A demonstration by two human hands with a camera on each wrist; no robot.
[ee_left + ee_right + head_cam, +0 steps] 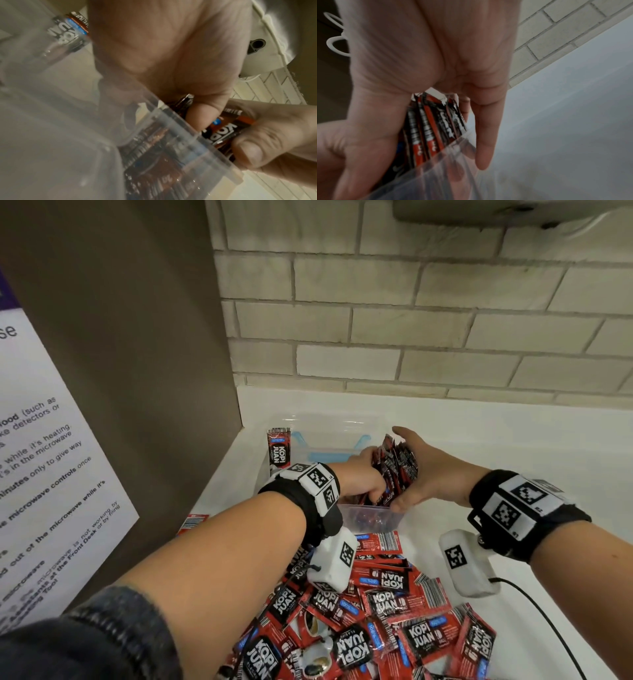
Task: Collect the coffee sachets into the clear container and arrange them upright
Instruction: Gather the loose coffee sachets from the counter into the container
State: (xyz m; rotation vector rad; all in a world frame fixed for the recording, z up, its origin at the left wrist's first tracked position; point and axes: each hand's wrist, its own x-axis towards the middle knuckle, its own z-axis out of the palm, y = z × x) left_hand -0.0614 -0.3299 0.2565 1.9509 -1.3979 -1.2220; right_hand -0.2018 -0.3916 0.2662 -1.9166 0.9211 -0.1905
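Note:
A thick bundle of red-and-black coffee sachets [394,463] stands upright in the clear container [371,518] on the white counter. My left hand [366,475] grips the bundle from the left, its thumb [202,116] pressed on the front sachet [223,129]. My right hand [423,470] clasps it from the right, with the thumb low at the front and the fingers [482,148] reaching down along the container wall [447,171]. The sachet edges [428,128] show between the right palm and the rim. A large loose pile of sachets [383,607] lies in front of the container.
One sachet [279,451] stands by the container's far left corner; another [193,522] lies by the brown panel [137,371]. A clear piece with blue clips [329,440] sits behind the container. The brick wall [428,337] closes the back. White counter [513,440] spreads to the right.

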